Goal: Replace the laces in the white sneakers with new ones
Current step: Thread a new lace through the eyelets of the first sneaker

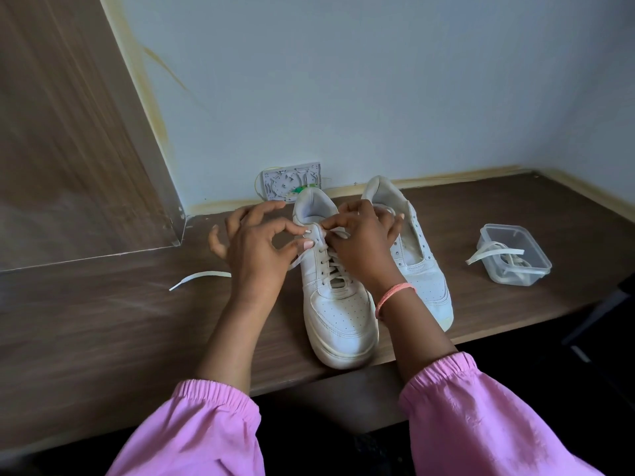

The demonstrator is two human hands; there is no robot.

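Here, left hand [256, 247] fingers pinch the lace [202, 278] tip at the left sneaker's [338, 297] top eyelet; right hand [364, 242] fingers grip the lacing on the tabletop [103, 321].

White sneakers [343, 304] upright — one laced.

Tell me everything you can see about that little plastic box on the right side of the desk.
The plastic box is small, clear and roughly square with rounded corners and a thicker rim; it has no lid on. It stands upright on the brown wooden desk, to the right of the two white sneakers and apart from them. Inside lies a bundled flat white lace, with one end draped over the left rim and hanging toward the desk. Neither hand touches it.
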